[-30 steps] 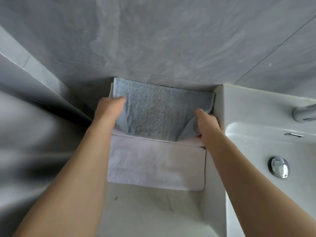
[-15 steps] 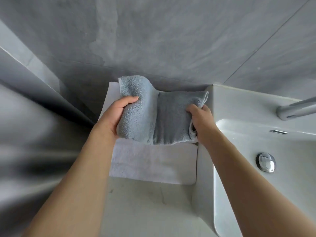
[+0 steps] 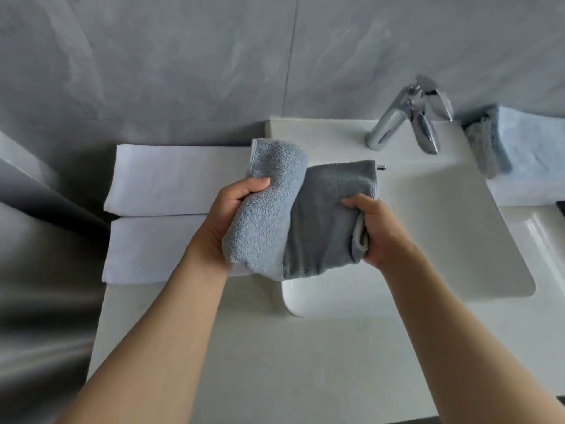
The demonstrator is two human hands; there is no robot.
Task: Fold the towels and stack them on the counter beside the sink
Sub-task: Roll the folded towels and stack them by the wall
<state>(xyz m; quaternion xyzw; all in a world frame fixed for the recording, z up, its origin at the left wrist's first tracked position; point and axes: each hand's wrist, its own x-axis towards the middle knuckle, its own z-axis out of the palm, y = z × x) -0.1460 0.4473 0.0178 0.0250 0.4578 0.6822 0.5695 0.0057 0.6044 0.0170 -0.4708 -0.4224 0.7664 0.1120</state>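
Above the white basin's edge: left hand (image 3: 235,215) and right hand (image 3: 377,237) each grip the grey-blue terry towel (image 3: 293,215), half-folded. Two folded white towels (image 3: 171,179) on the table; more towels (image 3: 501,145) wait far right.

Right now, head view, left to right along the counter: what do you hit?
White folded towels → left hand → grey towel held in both hands → right hand → faucet → towels on the far side of the sink.
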